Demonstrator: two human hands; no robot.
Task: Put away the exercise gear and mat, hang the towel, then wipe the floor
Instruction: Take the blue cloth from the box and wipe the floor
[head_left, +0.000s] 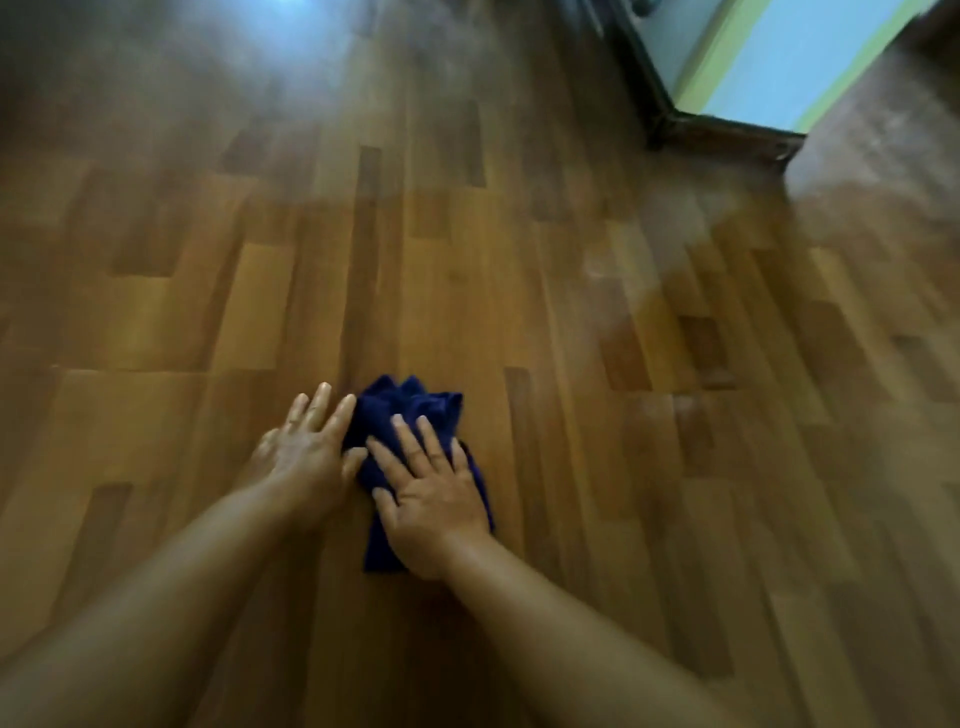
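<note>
A crumpled dark blue cloth (410, 410) lies on the wooden floor (571, 312) in the lower middle of the view. My right hand (431, 493) lies flat on top of it with straight, spread fingers and presses it down. My left hand (306, 447) rests flat on the floor just left of the cloth, with its fingertips touching the cloth's left edge. Both forearms reach in from the bottom of the frame. The part of the cloth under my right palm is hidden.
A wall corner with a dark skirting board (670, 111) and a pale blue and green wall (779, 57) stands at the upper right. Wooden planks stretch out on all sides of the cloth. A bright reflection (291, 15) shows on the floor at the top left.
</note>
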